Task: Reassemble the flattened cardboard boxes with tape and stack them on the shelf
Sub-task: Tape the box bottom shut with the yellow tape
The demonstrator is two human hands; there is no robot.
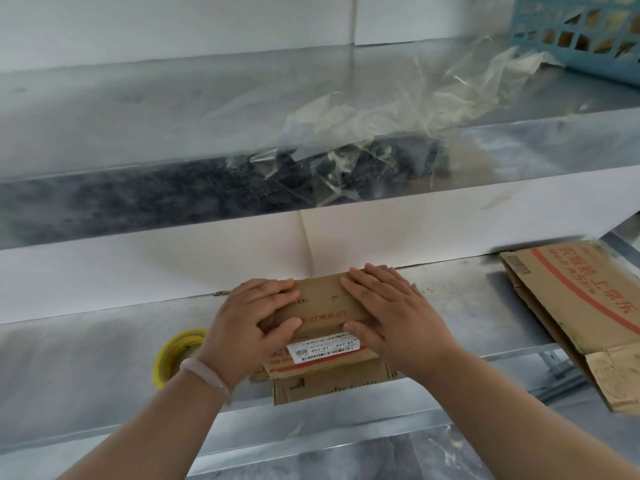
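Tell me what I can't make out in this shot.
Head view only.
The tape roll: mostly hidden behind the left hand and wrist.
The box top seam: covered by the left hand and right hand.
The label text: too small, blurred.
The flat cardboard and basket: cut off by the right edge.

Reaching in: my bare left forearm (156,431) and right forearm (502,407) rise from the lower corners and converge toward the middle. My left hand (256,323) lies palm down, fingers gently bent, thumb spread toward my right hand (391,313). That hand lies flat, fingers straight and close together. A pale translucent bangle (204,374) rings my left wrist.
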